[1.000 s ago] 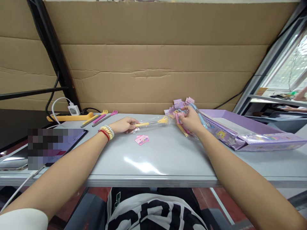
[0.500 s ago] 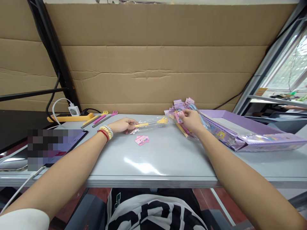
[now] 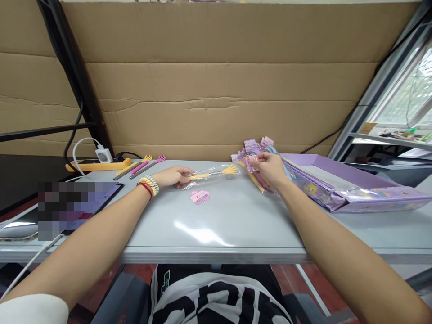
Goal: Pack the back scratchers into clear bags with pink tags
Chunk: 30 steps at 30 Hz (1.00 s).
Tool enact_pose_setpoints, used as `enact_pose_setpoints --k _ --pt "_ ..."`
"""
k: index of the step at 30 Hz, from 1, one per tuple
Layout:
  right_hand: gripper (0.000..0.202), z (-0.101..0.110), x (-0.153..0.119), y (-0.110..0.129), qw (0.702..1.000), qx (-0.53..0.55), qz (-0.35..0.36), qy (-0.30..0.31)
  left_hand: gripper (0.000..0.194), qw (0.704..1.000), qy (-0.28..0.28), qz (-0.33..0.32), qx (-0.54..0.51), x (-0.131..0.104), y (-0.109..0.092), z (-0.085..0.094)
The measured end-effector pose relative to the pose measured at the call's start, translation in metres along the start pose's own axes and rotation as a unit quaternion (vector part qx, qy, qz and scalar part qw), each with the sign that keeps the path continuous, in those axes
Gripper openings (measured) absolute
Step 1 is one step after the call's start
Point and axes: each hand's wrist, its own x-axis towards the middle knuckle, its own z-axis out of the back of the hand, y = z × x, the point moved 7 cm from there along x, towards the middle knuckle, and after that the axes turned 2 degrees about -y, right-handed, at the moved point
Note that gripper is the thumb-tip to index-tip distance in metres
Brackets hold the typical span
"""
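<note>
My left hand (image 3: 176,176) has its fingers closed on the left end of a clear plastic bag, by the handle of a yellow back scratcher (image 3: 228,169) inside it. The scratcher lies level, its hand-shaped head pointing right. At the other end, my right hand (image 3: 272,170) pinches a small pink printed card (image 3: 250,163); whether it is fixed to the bag I cannot tell. Below the bag, pink cards (image 3: 200,197) lie overlapping on the table. Behind my right hand is a pile of bagged scratchers with pink cards (image 3: 251,145), partly hidden by that hand.
A purple box (image 3: 381,200) stands open on the right. Unbagged yellow and pink back scratchers (image 3: 143,166) lie at the back left, near a yellow power strip (image 3: 101,166) and white charger (image 3: 104,155). A tablet (image 3: 91,207) is at left; cardboard (image 3: 216,81) walls the back.
The pink card in my right hand has turned slightly more upright. My left hand and the bagged back scratcher stay almost where they were.
</note>
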Motion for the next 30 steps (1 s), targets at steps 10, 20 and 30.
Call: enact_pose_setpoints --k 10,20,30 --pt "0.022 -0.001 -0.001 0.004 1.000 0.013 -0.014 0.010 0.035 1.000 -0.005 -0.006 -0.004 -0.001 -0.003 0.000" --pt "0.031 -0.009 -0.012 0.004 0.995 -0.013 -0.033 0.090 0.035 1.000 -0.012 -0.006 -0.006 -0.001 -0.004 0.001" --pt "0.013 -0.017 0.001 -0.011 0.988 0.014 -0.081 0.134 0.031 0.999 -0.023 -0.006 -0.022 -0.002 -0.002 0.003"
